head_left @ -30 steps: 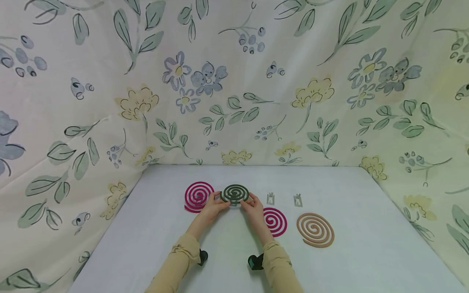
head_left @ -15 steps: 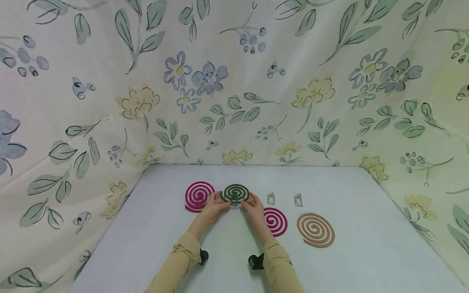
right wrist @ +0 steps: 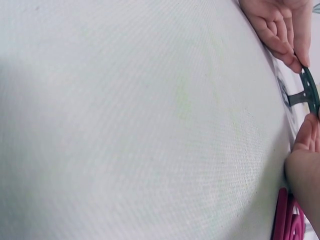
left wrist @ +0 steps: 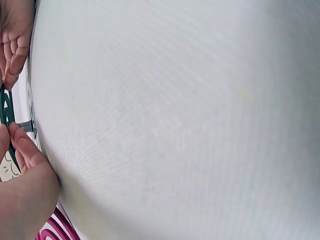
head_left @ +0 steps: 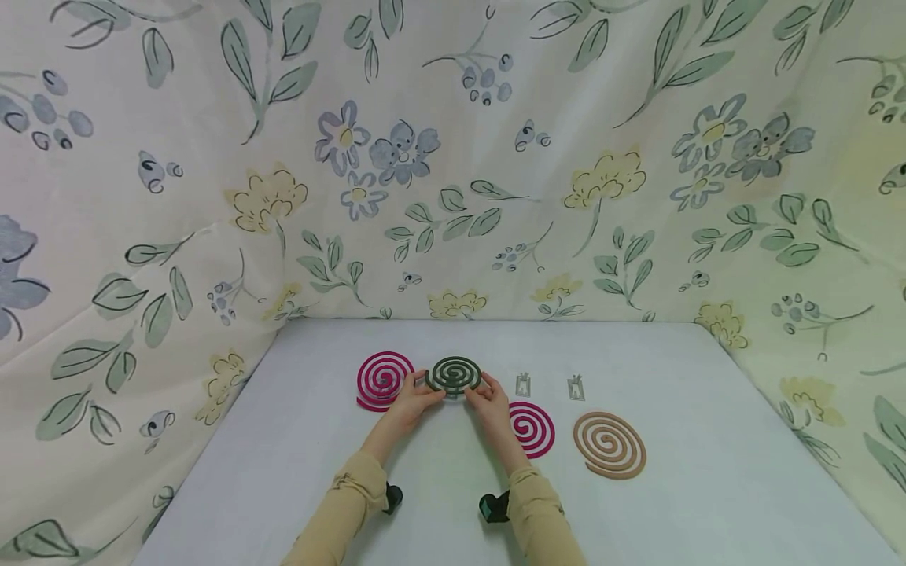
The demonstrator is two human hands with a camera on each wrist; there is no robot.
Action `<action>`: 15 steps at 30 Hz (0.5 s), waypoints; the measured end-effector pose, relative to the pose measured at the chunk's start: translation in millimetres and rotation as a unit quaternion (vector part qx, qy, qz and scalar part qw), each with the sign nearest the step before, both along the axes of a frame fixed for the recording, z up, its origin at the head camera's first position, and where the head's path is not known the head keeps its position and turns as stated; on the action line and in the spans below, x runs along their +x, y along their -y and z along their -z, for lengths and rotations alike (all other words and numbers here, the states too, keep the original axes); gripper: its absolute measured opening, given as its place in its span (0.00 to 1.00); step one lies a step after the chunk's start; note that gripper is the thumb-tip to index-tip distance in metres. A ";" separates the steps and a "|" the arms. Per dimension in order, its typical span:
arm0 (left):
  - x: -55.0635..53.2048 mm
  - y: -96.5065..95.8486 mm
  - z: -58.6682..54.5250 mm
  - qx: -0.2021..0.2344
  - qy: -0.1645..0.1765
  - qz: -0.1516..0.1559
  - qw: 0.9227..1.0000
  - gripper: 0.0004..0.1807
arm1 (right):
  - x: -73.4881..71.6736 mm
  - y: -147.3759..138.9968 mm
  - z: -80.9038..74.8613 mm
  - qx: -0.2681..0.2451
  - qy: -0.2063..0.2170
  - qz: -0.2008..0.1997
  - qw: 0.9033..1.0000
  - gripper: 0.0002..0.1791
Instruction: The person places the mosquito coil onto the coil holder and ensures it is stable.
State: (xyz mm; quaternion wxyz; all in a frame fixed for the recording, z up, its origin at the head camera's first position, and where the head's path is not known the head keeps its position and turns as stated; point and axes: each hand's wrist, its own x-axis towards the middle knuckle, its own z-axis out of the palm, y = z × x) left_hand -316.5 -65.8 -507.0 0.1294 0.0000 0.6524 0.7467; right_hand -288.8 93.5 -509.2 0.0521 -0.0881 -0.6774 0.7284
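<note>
In the head view a dark green mosquito coil (head_left: 455, 373) lies level, just above the white table. My left hand (head_left: 409, 402) pinches its left edge between thumb and fingers, and my right hand (head_left: 491, 401) pinches the right edge. Beneath the coil a small metal stand (right wrist: 298, 98) rises from the table and meets its underside, as the right wrist view shows. The left wrist view gives the same green coil (left wrist: 7, 112) edge-on between both hands. A pink mosquito coil (head_left: 384, 380) sits close to the left hand, with what looks like metal at its centre.
A second pink coil (head_left: 531, 429) lies beside the right forearm, which partly covers it. Farther right is a tan coil (head_left: 609, 445). Two flat metal stands (head_left: 523, 384) lie behind these coils. A floral cloth (head_left: 453, 236) hangs behind the table (head_left: 248, 472).
</note>
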 end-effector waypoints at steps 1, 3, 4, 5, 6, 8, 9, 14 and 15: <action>-0.3 0.1 0.1 0.002 0.003 0.000 1.000 0.37 | -0.3 0.0 0.0 0.000 0.000 0.001 1.000 0.30; -2.0 -0.3 1.6 0.000 0.008 -0.004 1.000 0.37 | -0.8 0.1 0.1 0.001 -0.001 0.003 1.000 0.30; -2.3 -0.2 2.1 0.000 0.006 -0.005 1.000 0.37 | -1.0 0.1 0.5 0.002 0.000 0.004 1.000 0.30; -2.7 -0.2 2.7 0.000 0.003 -0.006 1.000 0.36 | -1.2 0.2 0.9 0.001 0.001 0.005 1.000 0.30; -3.0 -0.3 3.4 -0.002 0.002 -0.007 1.000 0.36 | -1.3 0.2 1.3 0.001 0.002 0.005 1.000 0.30; -2.8 -0.5 4.1 0.000 -0.006 -0.007 1.000 0.36 | -1.5 0.0 2.0 0.004 0.001 0.004 1.000 0.30; -2.9 -0.6 4.3 0.001 -0.007 -0.008 1.000 0.37 | -1.3 0.1 2.2 0.004 0.003 0.005 1.000 0.30; -2.0 -1.6 3.6 0.003 -0.004 -0.011 1.000 0.37 | -0.7 -0.1 2.5 0.009 0.001 0.004 1.000 0.30; -1.9 -1.7 3.4 0.004 -0.002 -0.012 1.000 0.38 | -0.6 0.0 2.3 0.010 0.001 0.003 1.000 0.30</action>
